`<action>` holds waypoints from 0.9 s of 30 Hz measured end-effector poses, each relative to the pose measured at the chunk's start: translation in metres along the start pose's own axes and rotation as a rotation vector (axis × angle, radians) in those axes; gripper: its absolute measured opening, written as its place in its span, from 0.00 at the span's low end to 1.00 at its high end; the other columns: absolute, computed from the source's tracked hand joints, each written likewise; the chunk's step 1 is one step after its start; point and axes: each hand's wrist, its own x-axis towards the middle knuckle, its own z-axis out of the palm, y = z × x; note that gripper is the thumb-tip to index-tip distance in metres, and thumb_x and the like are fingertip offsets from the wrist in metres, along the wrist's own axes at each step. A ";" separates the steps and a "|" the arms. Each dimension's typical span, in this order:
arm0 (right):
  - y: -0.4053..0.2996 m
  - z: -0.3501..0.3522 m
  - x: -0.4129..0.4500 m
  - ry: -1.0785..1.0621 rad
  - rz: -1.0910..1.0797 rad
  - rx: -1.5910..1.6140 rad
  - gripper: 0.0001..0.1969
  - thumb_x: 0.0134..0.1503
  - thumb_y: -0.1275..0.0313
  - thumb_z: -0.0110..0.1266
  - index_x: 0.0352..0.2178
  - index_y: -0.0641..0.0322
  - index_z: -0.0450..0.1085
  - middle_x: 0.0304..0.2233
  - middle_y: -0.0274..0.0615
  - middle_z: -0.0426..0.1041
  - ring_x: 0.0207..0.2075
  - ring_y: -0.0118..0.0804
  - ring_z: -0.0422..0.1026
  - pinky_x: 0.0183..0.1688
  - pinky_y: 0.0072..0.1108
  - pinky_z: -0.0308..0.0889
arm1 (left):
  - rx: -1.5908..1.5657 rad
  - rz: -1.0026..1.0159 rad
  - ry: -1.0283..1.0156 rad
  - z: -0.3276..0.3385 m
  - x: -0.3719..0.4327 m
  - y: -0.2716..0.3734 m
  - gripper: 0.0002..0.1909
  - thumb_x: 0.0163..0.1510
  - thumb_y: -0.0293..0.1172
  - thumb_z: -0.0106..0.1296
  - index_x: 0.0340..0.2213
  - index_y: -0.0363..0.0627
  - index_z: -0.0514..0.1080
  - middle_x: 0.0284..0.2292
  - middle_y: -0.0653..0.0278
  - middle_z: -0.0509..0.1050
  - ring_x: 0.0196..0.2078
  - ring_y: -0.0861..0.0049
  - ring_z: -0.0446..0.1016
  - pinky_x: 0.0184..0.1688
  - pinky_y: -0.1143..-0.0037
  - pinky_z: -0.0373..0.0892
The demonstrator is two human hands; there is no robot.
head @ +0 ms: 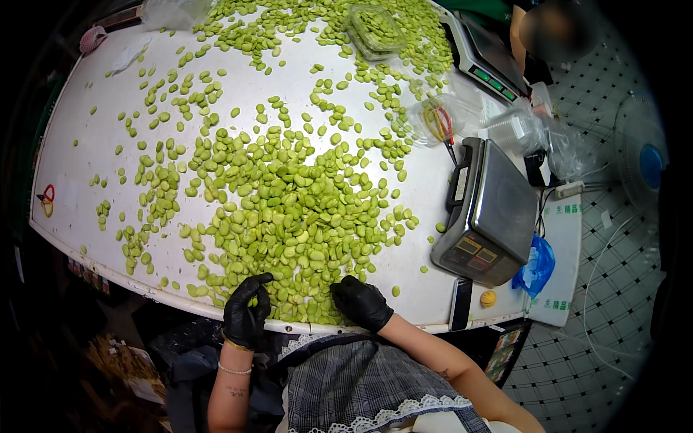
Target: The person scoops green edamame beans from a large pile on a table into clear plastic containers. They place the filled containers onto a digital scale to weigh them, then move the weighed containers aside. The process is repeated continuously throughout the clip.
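Note:
A broad heap of shelled green broad beans (pixel 292 216) spreads over the white tabletop before me. My left hand (pixel 244 314), in a black glove, is at the heap's near left edge. Its fingers are bent, with a gap between them and nothing visible in it. At the near right side of the heap is my right hand (pixel 361 304), also gloved in black. That hand is curled, its fingertips turned in against the beans, so whether it holds one is hidden. Between the hands more beans lie close to the table's front edge.
A digital scale (pixel 492 211) stands at the right, with a phone (pixel 461 304) and a small yellow ball-shaped item (pixel 488 299) nearby. Red-and-yellow-handled scissors (pixel 439 123) lie behind it; another pair (pixel 46 200) is far left. A clear plastic box (pixel 376 32) holds beans. Beyond is a second scale (pixel 484 54).

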 end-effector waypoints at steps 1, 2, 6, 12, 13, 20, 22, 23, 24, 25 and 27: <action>0.003 0.005 0.000 -0.047 0.007 -0.071 0.09 0.45 0.71 0.47 0.31 0.57 0.65 0.26 0.42 0.65 0.25 0.45 0.68 0.26 0.30 0.64 | -0.007 -0.007 -0.011 -0.001 -0.005 -0.002 0.12 0.48 0.31 0.42 0.33 0.35 0.67 0.26 0.66 0.69 0.18 0.89 0.58 0.17 0.89 0.54; 0.006 0.011 -0.002 0.010 -0.027 -0.038 0.09 0.47 0.69 0.46 0.31 0.58 0.66 0.25 0.42 0.65 0.25 0.45 0.67 0.25 0.30 0.64 | -0.033 -0.025 -0.021 -0.002 -0.009 -0.006 0.10 0.47 0.23 0.41 0.33 0.35 0.66 0.26 0.64 0.69 0.19 0.87 0.60 0.18 0.88 0.56; -0.002 0.010 0.007 -0.074 -0.073 -0.098 0.08 0.46 0.69 0.47 0.29 0.57 0.66 0.26 0.42 0.65 0.25 0.44 0.68 0.25 0.30 0.64 | 0.681 0.315 -0.221 -0.001 -0.022 -0.022 0.13 0.40 0.11 0.42 0.31 0.35 0.65 0.29 0.60 0.70 0.26 0.81 0.66 0.29 0.83 0.63; -0.024 -0.013 -0.002 -0.059 0.034 0.368 0.11 0.42 0.75 0.53 0.31 0.61 0.66 0.27 0.42 0.68 0.26 0.38 0.69 0.27 0.23 0.64 | 0.612 0.148 -0.297 -0.004 -0.025 -0.048 0.13 0.44 0.19 0.46 0.35 0.32 0.64 0.33 0.60 0.69 0.36 0.76 0.68 0.39 0.81 0.64; -0.034 -0.018 -0.006 -0.112 0.026 0.520 0.13 0.41 0.76 0.54 0.32 0.61 0.66 0.28 0.42 0.68 0.26 0.37 0.69 0.28 0.22 0.64 | 0.637 0.115 -0.303 0.007 -0.028 -0.047 0.14 0.44 0.22 0.47 0.36 0.32 0.64 0.33 0.60 0.69 0.37 0.76 0.68 0.40 0.80 0.64; 0.003 0.012 0.005 0.099 -0.052 0.132 0.09 0.45 0.72 0.49 0.30 0.62 0.66 0.24 0.46 0.67 0.25 0.46 0.68 0.27 0.28 0.64 | -0.274 -0.214 0.045 -0.003 -0.017 -0.069 0.12 0.49 0.35 0.41 0.26 0.37 0.68 0.24 0.61 0.69 0.27 0.76 0.67 0.26 0.82 0.65; 0.007 0.016 0.006 0.141 -0.044 0.001 0.08 0.46 0.72 0.47 0.29 0.61 0.66 0.24 0.45 0.67 0.23 0.46 0.68 0.25 0.30 0.64 | -0.195 -0.215 0.076 -0.004 -0.021 -0.063 0.12 0.48 0.35 0.42 0.26 0.37 0.68 0.22 0.61 0.69 0.24 0.76 0.67 0.24 0.83 0.64; 0.006 0.015 0.007 0.171 -0.005 -0.067 0.07 0.46 0.72 0.47 0.29 0.60 0.66 0.25 0.45 0.67 0.22 0.46 0.68 0.24 0.30 0.64 | -0.156 -0.215 0.091 -0.004 -0.024 -0.059 0.12 0.48 0.35 0.42 0.26 0.37 0.68 0.22 0.61 0.69 0.23 0.76 0.67 0.23 0.83 0.63; 0.004 0.014 0.009 0.201 0.029 -0.133 0.07 0.46 0.71 0.46 0.29 0.59 0.66 0.25 0.44 0.66 0.22 0.46 0.68 0.23 0.30 0.64 | -0.057 -0.167 0.053 -0.004 -0.026 -0.056 0.13 0.48 0.37 0.42 0.25 0.38 0.69 0.20 0.62 0.69 0.21 0.77 0.66 0.20 0.83 0.61; 0.003 0.013 0.011 0.202 0.030 -0.146 0.07 0.46 0.71 0.46 0.30 0.59 0.65 0.25 0.44 0.67 0.21 0.46 0.68 0.22 0.30 0.64 | -0.051 -0.165 0.057 -0.004 -0.027 -0.055 0.13 0.48 0.37 0.41 0.25 0.38 0.69 0.20 0.62 0.69 0.20 0.78 0.66 0.20 0.83 0.60; -0.001 0.008 0.013 0.206 0.036 -0.174 0.08 0.46 0.71 0.47 0.30 0.58 0.65 0.25 0.43 0.67 0.20 0.46 0.68 0.20 0.30 0.64 | -0.038 -0.166 0.061 -0.003 -0.027 -0.054 0.14 0.48 0.38 0.41 0.26 0.38 0.68 0.19 0.63 0.69 0.19 0.79 0.65 0.18 0.83 0.59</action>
